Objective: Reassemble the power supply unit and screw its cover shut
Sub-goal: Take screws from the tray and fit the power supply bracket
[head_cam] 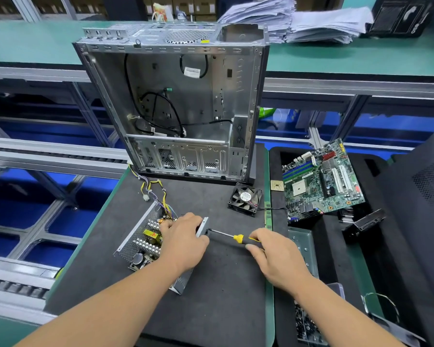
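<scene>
The open power supply unit (145, 242) lies on the dark mat, its circuit board, heat sinks and yellow transformer exposed, and a wire bundle (156, 190) runs from it toward the case. My left hand (183, 240) grips its right metal side wall, fingers curled over the top edge. My right hand (273, 254) holds the yellow-and-black handle of a screwdriver (232, 237), whose tip meets that side wall. A grey metal plate (302, 249), possibly the cover, lies partly under my right hand.
An empty computer case (178, 103) stands upright behind the unit. A black fan (246, 197), a RAM stick (268, 215), a CPU (277, 185) and a motherboard (321, 181) lie to the right. Paper stacks (311, 18) sit on the far bench.
</scene>
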